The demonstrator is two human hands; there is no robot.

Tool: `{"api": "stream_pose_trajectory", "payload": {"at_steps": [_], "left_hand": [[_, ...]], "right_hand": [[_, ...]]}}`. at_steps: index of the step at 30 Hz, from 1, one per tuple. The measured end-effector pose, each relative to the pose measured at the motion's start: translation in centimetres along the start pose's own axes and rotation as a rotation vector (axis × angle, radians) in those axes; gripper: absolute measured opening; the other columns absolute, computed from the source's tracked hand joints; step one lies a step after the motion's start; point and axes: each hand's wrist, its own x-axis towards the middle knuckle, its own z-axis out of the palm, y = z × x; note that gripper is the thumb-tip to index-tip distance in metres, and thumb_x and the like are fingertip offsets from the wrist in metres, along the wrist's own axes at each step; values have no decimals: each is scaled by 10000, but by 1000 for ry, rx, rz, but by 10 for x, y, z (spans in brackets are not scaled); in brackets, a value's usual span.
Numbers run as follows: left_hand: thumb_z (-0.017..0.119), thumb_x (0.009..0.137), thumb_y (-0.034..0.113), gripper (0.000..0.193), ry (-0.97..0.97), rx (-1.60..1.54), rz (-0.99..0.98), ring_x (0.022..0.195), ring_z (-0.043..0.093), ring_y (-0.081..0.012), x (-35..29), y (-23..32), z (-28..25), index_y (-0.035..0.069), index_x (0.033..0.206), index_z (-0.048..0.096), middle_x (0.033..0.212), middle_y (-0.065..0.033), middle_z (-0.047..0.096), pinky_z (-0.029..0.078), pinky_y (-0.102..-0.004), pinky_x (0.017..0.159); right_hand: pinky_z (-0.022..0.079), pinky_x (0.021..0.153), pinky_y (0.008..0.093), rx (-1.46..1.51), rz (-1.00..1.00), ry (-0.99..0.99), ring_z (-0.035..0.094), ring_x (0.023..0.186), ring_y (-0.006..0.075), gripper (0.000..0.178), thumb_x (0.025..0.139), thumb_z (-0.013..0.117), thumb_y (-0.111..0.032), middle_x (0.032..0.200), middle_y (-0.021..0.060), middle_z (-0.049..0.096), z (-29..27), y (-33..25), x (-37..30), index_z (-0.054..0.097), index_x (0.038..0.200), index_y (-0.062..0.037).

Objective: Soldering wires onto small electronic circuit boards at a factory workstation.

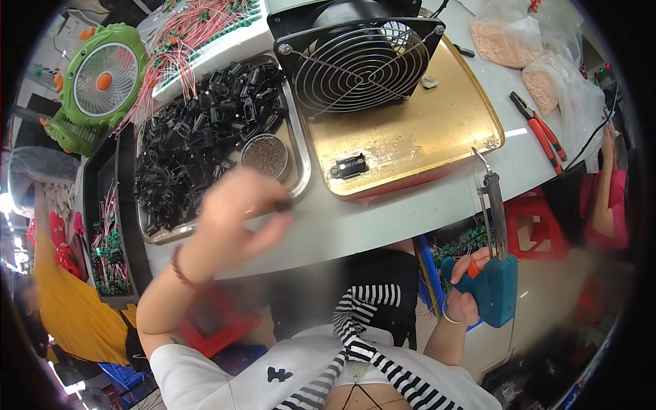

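Observation:
My left hand (239, 212), smeared by motion, is over the front edge of a metal tray (301, 179) heaped with black plastic housings (184, 137). Its fingertips appear to pinch a small dark piece (281, 205), likely one of these housings. In my right hand (467, 294) is a teal soldering gun (499, 294) with an orange trigger, held upright. Its thin metal tip is by the right corner of a gold-coloured tray (437, 130). One black housing (350, 166) lies near that tray's front left corner. A round tin of grainy material (265, 156) stands among the housings.
A black fan with a wire guard (362, 68) stands on the gold tray. Red-handled pliers (543, 133) and plastic bags of beige pellets (506, 44) are to the right. Wired green boards (205, 27) fill a white foam box; a green fan (102, 82) is at left.

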Motion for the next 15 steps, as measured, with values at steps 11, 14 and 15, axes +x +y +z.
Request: {"api": "stream_pose_trajectory", "payload": {"at_steps": [11, 14, 15], "left_hand": [[752, 620, 54, 294, -118, 175, 58, 696, 574, -254, -40, 7, 35, 30, 865, 592, 854, -85, 597, 481, -342, 594], [781, 658, 77, 292, -73, 236, 27, 718, 581, -256, -41, 9, 41, 19, 877, 597, 854, -96, 605, 484, -349, 601], [762, 680, 77, 265, -52, 253, 16, 713, 577, -247, -41, 8, 45, 28, 889, 606, 842, -88, 598, 486, -338, 611]], "right_hand": [[389, 491, 252, -37, 18, 11, 523, 542, 171, 652, 709, 781, -448, 1004, 122, 501, 3, 7, -4, 506, 1074, 17], [391, 506, 255, -14, 30, 23, 529, 558, 169, 667, 700, 794, -446, 1024, 124, 495, 3, 5, -4, 507, 1086, 16], [390, 513, 258, 0, 35, 18, 531, 564, 168, 659, 706, 792, -440, 1033, 125, 492, 2, 4, -3, 507, 1089, 14]]}}
